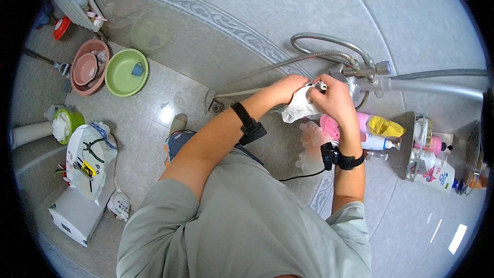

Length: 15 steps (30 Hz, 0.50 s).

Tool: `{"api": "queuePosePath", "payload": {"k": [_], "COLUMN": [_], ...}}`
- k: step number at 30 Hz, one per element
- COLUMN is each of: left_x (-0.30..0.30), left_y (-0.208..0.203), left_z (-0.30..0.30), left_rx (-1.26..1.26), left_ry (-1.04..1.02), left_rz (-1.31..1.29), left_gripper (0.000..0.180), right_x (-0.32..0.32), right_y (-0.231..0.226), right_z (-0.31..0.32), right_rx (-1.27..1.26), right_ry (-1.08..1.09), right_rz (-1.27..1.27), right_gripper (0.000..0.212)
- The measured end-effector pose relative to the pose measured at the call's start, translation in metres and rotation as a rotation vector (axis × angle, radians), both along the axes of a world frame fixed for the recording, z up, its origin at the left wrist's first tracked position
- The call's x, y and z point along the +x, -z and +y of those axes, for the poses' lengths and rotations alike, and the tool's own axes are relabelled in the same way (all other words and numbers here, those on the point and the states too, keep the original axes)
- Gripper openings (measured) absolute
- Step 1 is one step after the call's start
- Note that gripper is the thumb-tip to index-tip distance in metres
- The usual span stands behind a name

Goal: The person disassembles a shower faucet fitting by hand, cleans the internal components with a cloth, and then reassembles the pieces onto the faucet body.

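Observation:
Both my hands meet at the wall beside the metal shower valve point(355, 74). A crumpled white cloth point(301, 107) hangs between them. My left hand point(291, 88) is closed on the cloth's upper left side, its fingertips partly hidden. From the other side, my right hand point(333, 98) pinches the cloth's top, with fingers bent around it. Between the thumb and fingers of that hand shows a small shiny metal piece point(321, 86), too small to name. Just right of the hands is the valve body, with its bent metal hose point(329, 54) looping above.
Under my right forearm hang a pale pink bath puff point(311, 146) and several bottles. A wire rack point(417, 146) with bottles is on the right wall. To the left are a green basin point(126, 72), pink basins point(90, 88), and a white stool point(85, 211) holding pliers point(94, 149).

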<state>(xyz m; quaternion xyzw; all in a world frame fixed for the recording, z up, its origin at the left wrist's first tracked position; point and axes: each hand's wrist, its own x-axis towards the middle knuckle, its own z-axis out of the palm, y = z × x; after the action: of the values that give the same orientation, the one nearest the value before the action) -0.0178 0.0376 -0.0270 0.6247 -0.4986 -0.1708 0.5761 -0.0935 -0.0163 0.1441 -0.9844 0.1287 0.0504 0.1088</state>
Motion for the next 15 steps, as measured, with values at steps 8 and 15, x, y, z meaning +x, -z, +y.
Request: {"api": "queuePosePath", "payload": {"k": [8, 15], "left_x": [0.001, 0.002], "left_y": [-0.002, 0.007], "left_z": [-0.001, -0.001], "left_rx": [0.026, 0.013], "left_ry": [0.003, 0.024], "left_rz": [0.090, -0.039], "left_gripper": [0.033, 0.033], "right_x": [0.010, 0.015], "right_y": [0.002, -0.006], "right_z": [-0.003, -0.005], "right_rx": [-0.088, 0.001], "right_ry": [-0.074, -0.237], "right_rz": [0.042, 0.113], "right_gripper": [0.031, 0.025]}}
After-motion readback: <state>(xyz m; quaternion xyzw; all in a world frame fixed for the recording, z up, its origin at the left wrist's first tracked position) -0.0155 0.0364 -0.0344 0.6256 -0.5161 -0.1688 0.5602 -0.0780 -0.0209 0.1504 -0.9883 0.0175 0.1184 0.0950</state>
